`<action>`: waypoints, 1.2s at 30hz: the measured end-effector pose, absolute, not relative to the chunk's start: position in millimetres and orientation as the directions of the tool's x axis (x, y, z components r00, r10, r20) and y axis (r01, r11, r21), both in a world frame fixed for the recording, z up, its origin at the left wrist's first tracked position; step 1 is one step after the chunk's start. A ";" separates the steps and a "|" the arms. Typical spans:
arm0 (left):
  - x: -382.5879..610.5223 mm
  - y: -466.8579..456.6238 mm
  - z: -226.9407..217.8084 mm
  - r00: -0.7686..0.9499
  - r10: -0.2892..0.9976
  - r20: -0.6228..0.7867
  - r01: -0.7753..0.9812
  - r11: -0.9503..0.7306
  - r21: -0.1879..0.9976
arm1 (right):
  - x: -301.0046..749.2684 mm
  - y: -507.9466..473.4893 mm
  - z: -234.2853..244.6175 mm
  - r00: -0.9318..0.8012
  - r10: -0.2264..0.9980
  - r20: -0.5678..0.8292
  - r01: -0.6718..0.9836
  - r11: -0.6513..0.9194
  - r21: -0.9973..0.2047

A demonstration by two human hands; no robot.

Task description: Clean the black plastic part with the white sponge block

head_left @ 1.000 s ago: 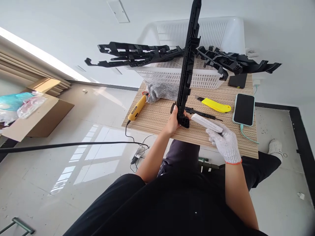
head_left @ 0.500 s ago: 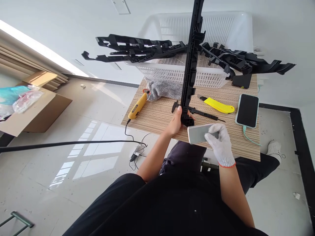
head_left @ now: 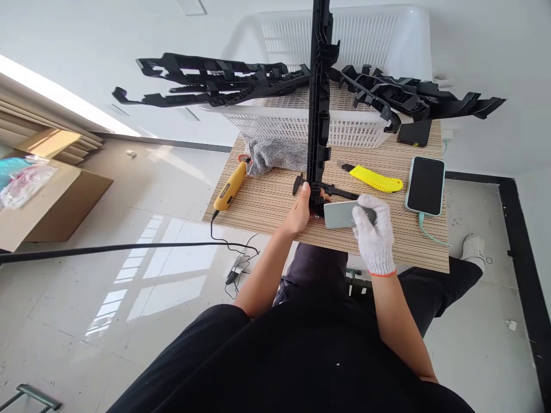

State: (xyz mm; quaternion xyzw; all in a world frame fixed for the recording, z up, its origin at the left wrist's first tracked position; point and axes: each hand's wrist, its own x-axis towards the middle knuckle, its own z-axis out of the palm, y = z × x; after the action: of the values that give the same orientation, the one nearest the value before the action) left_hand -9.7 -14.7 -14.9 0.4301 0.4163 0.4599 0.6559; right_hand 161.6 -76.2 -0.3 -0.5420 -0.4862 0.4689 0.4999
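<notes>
Bare, my left hand [head_left: 298, 213] is closed around the lower end of a long black plastic strip [head_left: 319, 115], which rises away past the top of the view. In its white knitted glove, my right hand [head_left: 373, 235] pinches a flat grey-green rectangular plate [head_left: 339, 215]. The plate's left end is close to the foot of the strip; whether they touch I cannot tell. Behind both hands a black caliper [head_left: 340, 190] lies on the table, partly covered by the strip and the right hand.
The striped tabletop [head_left: 267, 212] also carries a yellow corded tool [head_left: 230, 186], a grey cloth [head_left: 278, 154], a yellow utility knife [head_left: 374, 179] and a charging phone [head_left: 426, 186]. A white basket [head_left: 348, 135] behind holds more black strips [head_left: 241, 86] jutting out both sides. A dark phone [head_left: 414, 133] lies beside it.
My right hand has raised the grey-green plate and brought it closer to the strip's foot. The whole view has shifted slightly; my left hand keeps its grip.
</notes>
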 end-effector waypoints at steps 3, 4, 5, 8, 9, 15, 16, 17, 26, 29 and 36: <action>-11.8 -14.1 -17.8 0.209 0.961 -0.180 -0.242 0.229 0.943 | 163.4 -75.7 -1.4 -0.045 0.998 -0.047 -0.065 -0.050 -0.997; -12.7 -13.9 -18.9 0.212 0.961 -0.180 -0.240 0.230 0.943 | 164.4 -74.9 -1.9 -0.051 0.998 -0.032 -0.097 -0.037 -0.995; -13.5 -13.5 -20.0 0.223 0.959 -0.176 -0.237 0.228 0.944 | 165.5 -73.9 -2.5 -0.009 1.000 -0.015 -0.133 -0.016 -0.991; -15.2 -12.2 -21.8 0.232 0.957 -0.176 -0.264 0.236 0.935 | 168.4 -71.8 -3.1 0.095 0.995 0.012 -0.174 0.029 -0.984; -15.5 -11.9 -21.7 0.231 0.953 -0.198 -0.285 0.261 0.922 | 169.0 -71.9 -2.8 0.049 0.999 0.008 -0.155 0.016 -0.988; -14.1 -12.5 -16.5 0.275 0.914 -0.299 -0.356 0.385 0.851 | 168.9 -74.9 0.7 -0.048 0.999 0.003 -0.100 -0.002 -0.995; -13.9 -12.8 -16.0 0.284 0.914 -0.288 -0.355 0.380 0.854 | 168.6 -75.0 0.9 -0.096 0.995 -0.002 -0.080 -0.009 -0.997; -13.8 -13.0 -15.9 0.291 0.916 -0.277 -0.355 0.372 0.858 | 168.2 -74.9 1.0 -0.141 0.990 -0.010 -0.063 -0.019 -0.998; -16.0 -13.7 -18.8 0.290 0.924 -0.249 -0.273 0.329 0.904 | 167.0 -74.2 1.3 -0.143 0.989 -0.028 -0.096 -0.042 -0.995; -15.7 -13.9 -17.8 0.288 0.929 -0.233 -0.253 0.309 0.917 | 167.3 -74.4 2.1 -0.019 0.999 -0.036 -0.122 -0.038 -0.992; -14.4 -14.4 -13.7 0.309 0.916 -0.256 -0.334 0.356 0.873 | 168.5 -76.7 -1.4 -0.030 1.000 0.003 -0.160 -0.002 -0.987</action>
State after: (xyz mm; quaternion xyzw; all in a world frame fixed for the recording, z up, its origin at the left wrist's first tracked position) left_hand -14.4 -14.4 -13.7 0.3662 0.3974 0.4332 0.7213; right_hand 168.5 -76.7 -1.4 -0.4505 -0.4660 0.5457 0.5311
